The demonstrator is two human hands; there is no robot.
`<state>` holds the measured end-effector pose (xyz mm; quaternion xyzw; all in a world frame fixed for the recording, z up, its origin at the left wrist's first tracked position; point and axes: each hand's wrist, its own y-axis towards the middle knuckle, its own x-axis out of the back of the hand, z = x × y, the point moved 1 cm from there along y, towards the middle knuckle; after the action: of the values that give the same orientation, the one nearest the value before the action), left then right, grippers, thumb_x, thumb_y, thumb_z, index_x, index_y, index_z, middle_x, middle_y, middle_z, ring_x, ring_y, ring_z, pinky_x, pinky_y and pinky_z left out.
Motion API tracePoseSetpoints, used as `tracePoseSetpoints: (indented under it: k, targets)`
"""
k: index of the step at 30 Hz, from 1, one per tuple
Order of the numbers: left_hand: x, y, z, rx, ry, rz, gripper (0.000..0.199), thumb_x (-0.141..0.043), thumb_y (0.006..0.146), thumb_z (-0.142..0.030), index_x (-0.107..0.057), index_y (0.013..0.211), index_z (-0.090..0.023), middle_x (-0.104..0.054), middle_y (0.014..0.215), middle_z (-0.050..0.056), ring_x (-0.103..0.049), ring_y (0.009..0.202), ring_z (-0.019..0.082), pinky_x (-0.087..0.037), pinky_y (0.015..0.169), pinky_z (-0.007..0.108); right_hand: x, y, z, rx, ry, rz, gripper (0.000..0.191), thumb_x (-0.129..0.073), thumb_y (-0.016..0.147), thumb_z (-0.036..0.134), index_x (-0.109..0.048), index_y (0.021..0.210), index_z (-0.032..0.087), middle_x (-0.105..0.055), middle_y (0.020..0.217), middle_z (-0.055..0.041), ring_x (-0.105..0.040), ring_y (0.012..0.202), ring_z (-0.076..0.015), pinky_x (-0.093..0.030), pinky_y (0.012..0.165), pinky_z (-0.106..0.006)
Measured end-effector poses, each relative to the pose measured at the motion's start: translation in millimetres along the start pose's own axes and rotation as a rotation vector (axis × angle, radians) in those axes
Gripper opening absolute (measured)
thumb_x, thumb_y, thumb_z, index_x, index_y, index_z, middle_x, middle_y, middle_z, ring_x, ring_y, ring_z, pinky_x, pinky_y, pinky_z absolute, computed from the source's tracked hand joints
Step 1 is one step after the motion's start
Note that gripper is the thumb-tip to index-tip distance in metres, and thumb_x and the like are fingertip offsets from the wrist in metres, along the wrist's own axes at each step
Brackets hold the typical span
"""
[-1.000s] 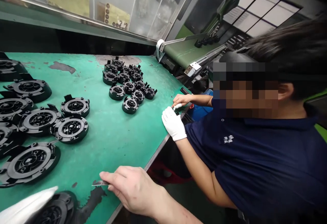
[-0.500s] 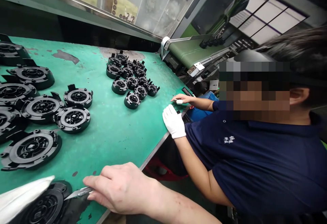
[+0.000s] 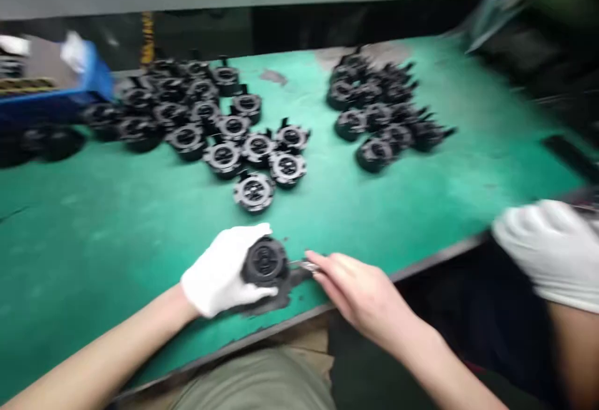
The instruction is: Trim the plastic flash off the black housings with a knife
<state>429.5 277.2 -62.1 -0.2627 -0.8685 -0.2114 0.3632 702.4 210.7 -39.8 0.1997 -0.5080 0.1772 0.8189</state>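
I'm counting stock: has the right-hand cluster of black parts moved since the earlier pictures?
No; the cluster still sits just in front of the greyish worn patch.

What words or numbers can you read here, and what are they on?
None can be read.
Upright yellow strip behind the black parts: dark marks, too blurred to read.
Yellowish strip at the blue bin: too blurred to tell.
Round part in the left hand: no lettering visible.

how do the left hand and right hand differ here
The left hand wears a white glove; the right hand is bare. The left hand holds a round black part, while the right hand pinches a thin metal tool. Both are near the front edge of the green table.
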Motion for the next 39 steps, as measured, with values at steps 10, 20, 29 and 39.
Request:
tracePoseSetpoints:
  k: [10, 20, 29, 39]
  targets:
    - [-5.0, -11, 20, -0.095, 0.063, -0.006, 0.103, -0.083, 0.08, -0.07, -0.039, 0.156, -0.016, -0.07, 0.135, 0.022, -0.07, 0.125, 0.041, -0.058, 0.108, 0.054, 2, 18, -1, 0.137, -0.117, 0.064, 0.033, -0.051, 0.112, 0.021, -0.058, 0.143, 0.011, -0.063, 0.091, -0.0038, -0.059, 0.076, -0.0173, -0.046, 0.067, -0.032]
    - [-4.5, -13, 20, -0.105, 0.048, -0.036, 0.101, -0.087, 0.078, -0.061, -0.037, 0.156, -0.02, -0.069, 0.138, 0.019, -0.071, 0.125, 0.039, -0.059, 0.107, 0.052, 15, 50, -13, 0.379, -0.219, 0.227, 0.03, -0.044, 0.11, 0.013, -0.064, 0.132, 0.01, -0.058, 0.086, -0.0036, -0.05, 0.073, -0.0191, -0.037, 0.063, -0.035]
    - [-3.6, -10, 20, -0.137, 0.038, -0.059, 0.094, -0.085, 0.08, -0.062, -0.042, 0.152, -0.018, -0.07, 0.134, 0.02, -0.072, 0.123, 0.039, -0.06, 0.105, 0.052, 13, 56, -18, 0.485, -0.225, 0.253, 0.031, -0.04, 0.107, 0.007, -0.062, 0.13, 0.007, -0.06, 0.085, -0.0037, -0.053, 0.073, -0.0192, -0.041, 0.062, -0.034]
    - [-1.7, -5, 20, -0.125, 0.019, -0.027, 0.09, -0.085, 0.079, -0.062, -0.046, 0.148, -0.019, -0.072, 0.132, 0.018, -0.073, 0.121, 0.039, -0.061, 0.104, 0.053, 10, 65, -34, 0.581, -0.175, 0.273, 0.031, -0.041, 0.109, 0.01, -0.06, 0.133, 0.007, -0.062, 0.086, -0.0034, -0.054, 0.077, -0.0193, -0.034, 0.058, -0.035]
